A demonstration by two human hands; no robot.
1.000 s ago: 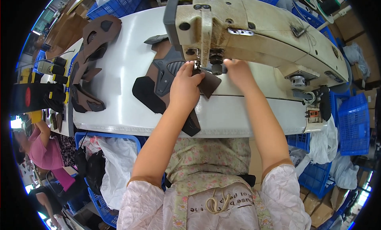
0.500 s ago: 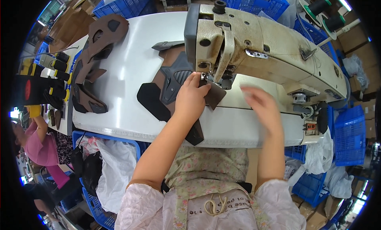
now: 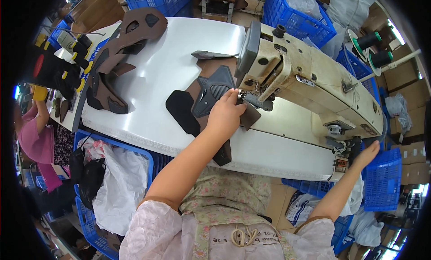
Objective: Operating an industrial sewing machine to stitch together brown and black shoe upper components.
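Note:
A flat shoe upper point(image 3: 230, 65) in brown and black, with a grey moulded overlay point(image 3: 211, 90), lies on the white sewing table. One part of it sits under the needle end of a cream sewing machine point(image 3: 310, 87). My left hand point(image 3: 224, 114) is closed on the upper right beside the presser foot point(image 3: 242, 96), fingertips pressing it down; the fingers hide some of its edge. My right hand point(image 3: 367, 156) reaches to the machine's far right end, fingers stretched out at the underside of the dark handwheel point(image 3: 381, 133). Whether they touch it is hard to see.
More brown uppers point(image 3: 107, 76) lie at the table's left. Below the left edge stands a blue crate point(image 3: 150, 163) with white plastic. Thread cones point(image 3: 369, 40) rise behind the machine; another blue crate point(image 3: 381, 181) is beyond my right hand. A person in pink point(image 3: 38, 141) works at left.
My right hand has moved from beside the needle area to the machine's right end. My left hand stays on the upper at the presser foot. The whole view has tilted somewhat.

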